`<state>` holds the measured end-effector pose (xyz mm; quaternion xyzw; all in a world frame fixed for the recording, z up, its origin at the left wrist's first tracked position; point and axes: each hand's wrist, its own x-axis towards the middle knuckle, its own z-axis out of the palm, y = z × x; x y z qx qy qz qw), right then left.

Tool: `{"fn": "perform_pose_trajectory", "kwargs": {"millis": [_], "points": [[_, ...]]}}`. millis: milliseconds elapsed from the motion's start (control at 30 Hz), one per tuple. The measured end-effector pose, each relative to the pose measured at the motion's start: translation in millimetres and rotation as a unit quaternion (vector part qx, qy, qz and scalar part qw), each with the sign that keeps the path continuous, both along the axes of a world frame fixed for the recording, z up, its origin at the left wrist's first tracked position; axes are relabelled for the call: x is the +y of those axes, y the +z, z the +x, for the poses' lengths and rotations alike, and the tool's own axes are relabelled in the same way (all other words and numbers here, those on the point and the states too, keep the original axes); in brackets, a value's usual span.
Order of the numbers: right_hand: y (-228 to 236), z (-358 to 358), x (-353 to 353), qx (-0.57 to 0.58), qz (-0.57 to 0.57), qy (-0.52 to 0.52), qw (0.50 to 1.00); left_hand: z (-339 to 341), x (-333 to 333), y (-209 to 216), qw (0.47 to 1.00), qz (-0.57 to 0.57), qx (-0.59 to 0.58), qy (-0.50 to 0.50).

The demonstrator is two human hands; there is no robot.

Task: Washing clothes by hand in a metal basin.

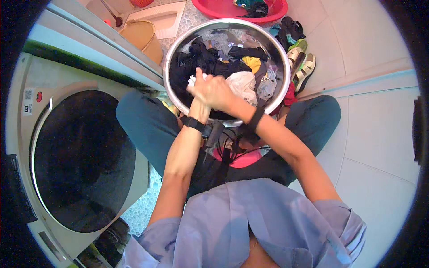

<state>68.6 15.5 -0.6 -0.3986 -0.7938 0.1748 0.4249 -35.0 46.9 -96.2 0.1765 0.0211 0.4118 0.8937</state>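
Note:
My left hand [199, 94] and my right hand [220, 92] are pressed together over the near side of a large metal basin [284, 62]. Both are closed, with white cloth [242, 86] showing on either side of them. The right hand lies partly across the left and hides some of its fingers. Wet laundry fills the basin: dark clothes [196, 56], a yellow piece [253, 64] and a grey patterned piece [267, 85] sit in water around my hands. Each wrist wears a black band.
A front-loading washer [85, 161] stands at the left. Beyond the basin are a red tub [210, 8] with dark cloth, a tan bucket [145, 38] and a squat toilet [172, 18]. Sandals [305, 71] lie along the right wall. My knees flank the basin, with cables between them.

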Motion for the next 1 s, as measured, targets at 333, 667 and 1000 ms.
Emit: {"fn": "perform_pose_trajectory", "kwargs": {"millis": [333, 667, 1000], "points": [[7, 4, -14, -0.094, 0.015, -0.026, 0.995, 28, -47, 48, 0.966, -0.046, 0.11, 0.229], [-16, 78, 58, -0.095, -0.138, -0.14, 0.976, 26, 0, 69, 0.922, -0.209, 0.291, 0.148], [10, 149, 83, 0.118, -0.368, -0.03, 0.922, -19, -7, 20, 0.7, 0.196, 0.679, 0.097]]}}
